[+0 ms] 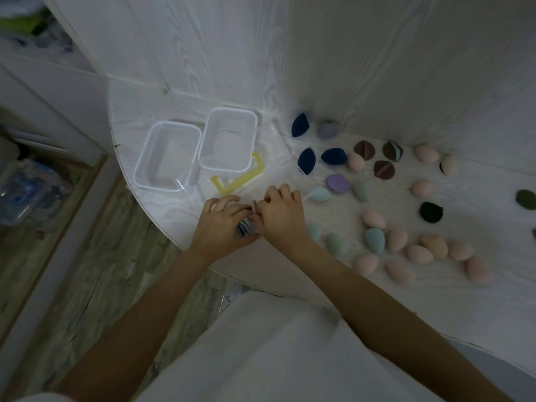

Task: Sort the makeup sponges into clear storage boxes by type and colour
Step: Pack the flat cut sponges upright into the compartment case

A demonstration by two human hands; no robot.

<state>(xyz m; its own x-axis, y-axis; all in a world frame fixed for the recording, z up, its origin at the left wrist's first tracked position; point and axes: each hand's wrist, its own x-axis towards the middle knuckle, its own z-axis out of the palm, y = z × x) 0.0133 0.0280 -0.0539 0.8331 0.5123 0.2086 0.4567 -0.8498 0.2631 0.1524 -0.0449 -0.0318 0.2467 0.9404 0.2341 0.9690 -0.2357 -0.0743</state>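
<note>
Two clear storage boxes, one (166, 159) on the left and one (229, 139) beside it, stand open and hold nothing. Many makeup sponges lie loose on the white table (435, 300): navy ones (333, 156), brown round ones (383, 169), a purple one (338, 182), teal drops (374, 240) and pink drops (374, 219). My left hand (223, 224) and my right hand (282, 214) meet at the table's front edge. Between them sits a small grey-blue striped thing (244, 228), gripped by the left hand. The right hand's fingers curl at its top; what they pinch is hidden.
A yellow-edged clear lid (237, 181) lies in front of the boxes. White wood-grain walls close the back and right. Left of the table is wood-look floor with a clear bin (26, 192). Dark green sponges (431, 212) lie at the right.
</note>
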